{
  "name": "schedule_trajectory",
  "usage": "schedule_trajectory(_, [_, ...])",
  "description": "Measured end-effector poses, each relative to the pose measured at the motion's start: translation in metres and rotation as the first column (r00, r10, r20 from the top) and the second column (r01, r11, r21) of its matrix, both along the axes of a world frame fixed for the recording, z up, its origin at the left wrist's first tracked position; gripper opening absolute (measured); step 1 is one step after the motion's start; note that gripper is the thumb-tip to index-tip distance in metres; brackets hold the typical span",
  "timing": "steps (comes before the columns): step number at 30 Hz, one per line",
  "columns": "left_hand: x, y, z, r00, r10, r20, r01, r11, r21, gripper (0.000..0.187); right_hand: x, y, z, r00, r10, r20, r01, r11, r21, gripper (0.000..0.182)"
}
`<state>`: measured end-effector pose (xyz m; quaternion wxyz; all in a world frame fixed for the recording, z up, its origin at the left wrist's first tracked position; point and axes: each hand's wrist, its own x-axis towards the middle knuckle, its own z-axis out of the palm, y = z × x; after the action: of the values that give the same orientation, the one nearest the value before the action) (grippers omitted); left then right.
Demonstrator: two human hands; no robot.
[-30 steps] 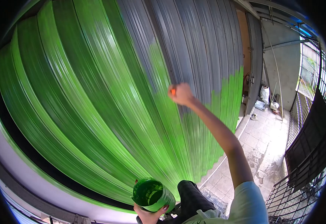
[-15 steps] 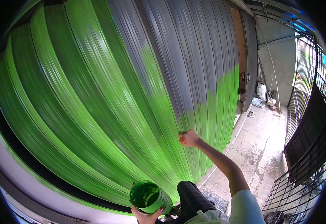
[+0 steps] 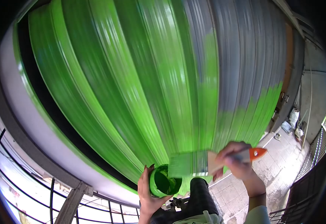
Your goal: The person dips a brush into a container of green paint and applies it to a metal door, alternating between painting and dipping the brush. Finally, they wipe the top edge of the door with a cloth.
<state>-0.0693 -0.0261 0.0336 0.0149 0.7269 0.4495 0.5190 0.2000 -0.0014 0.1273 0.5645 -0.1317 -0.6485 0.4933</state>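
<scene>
The right hand (image 3: 238, 161) is closed around the brush (image 3: 202, 163), and the left hand (image 3: 147, 198) is wrapped around the cup (image 3: 153, 183), by the low edge of the wall (image 3: 144, 93). The step seems to be bringing brush and cup together; a dip would call for tipping the blurry bristles down inside the rim. I cannot tell if they touch. The brush lies nearly flat, long way side to side, bristles left, orange end right. The cup's mouth faces up.
</scene>
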Motion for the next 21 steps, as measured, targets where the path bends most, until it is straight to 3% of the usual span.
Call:
schedule_trajectory(1, [-0.003,-0.004,0.004,1.000,0.015,-0.015,-0.014,1.000,0.024,0.109,-0.004,-0.011,0.007,0.992,-0.003,0.123,0.003,1.000,0.005,0.021])
schedule_trajectory(6, [-0.016,-0.016,0.014,0.991,0.097,-0.090,-0.082,0.985,0.152,0.101,-0.029,-0.025,0.013,0.979,0.123,0.161,-0.109,0.990,-0.092,0.013])
schedule_trajectory(9, [-0.017,-0.022,0.013,0.977,0.169,-0.128,-0.138,0.966,0.220,0.098,-0.049,-0.015,0.015,0.988,0.034,0.149,-0.072,0.964,0.257,0.014])
schedule_trajectory(10, [-0.017,-0.023,0.013,0.974,0.183,-0.137,-0.145,0.958,0.247,0.096,-0.055,-0.015,0.015,0.986,0.050,0.158,-0.080,0.979,0.189,0.018])
schedule_trajectory(13, [-0.015,-0.024,0.013,0.965,0.217,-0.150,-0.157,0.929,0.334,0.092,-0.071,-0.009,0.011,0.961,-0.142,0.236,0.017,0.886,0.464,0.021])
schedule_trajectory(14, [-0.015,-0.026,0.015,0.950,0.257,-0.180,-0.180,0.917,0.355,0.090,-0.084,-0.006,-0.007,0.975,-0.093,0.199,0.005,0.914,0.405,0.021])
schedule_trajectory(17, [-0.013,-0.032,0.018,0.946,0.273,-0.173,-0.203,0.919,0.337,0.085,-0.084,-0.008,0.015,0.935,-0.184,0.304,-0.022,0.824,0.566,0.022])
schedule_trajectory(18, [-0.014,-0.032,0.019,0.949,0.262,-0.177,-0.186,0.914,0.359,0.077,-0.091,-0.008,0.014,0.960,-0.174,0.220,0.011,0.806,0.592,0.025])
schedule_trajectory(21, [-0.017,-0.034,0.017,0.956,0.243,-0.164,-0.173,0.920,0.351,0.073,-0.091,-0.009,0.017,0.884,-0.211,0.418,-0.087,0.804,0.589,0.028])
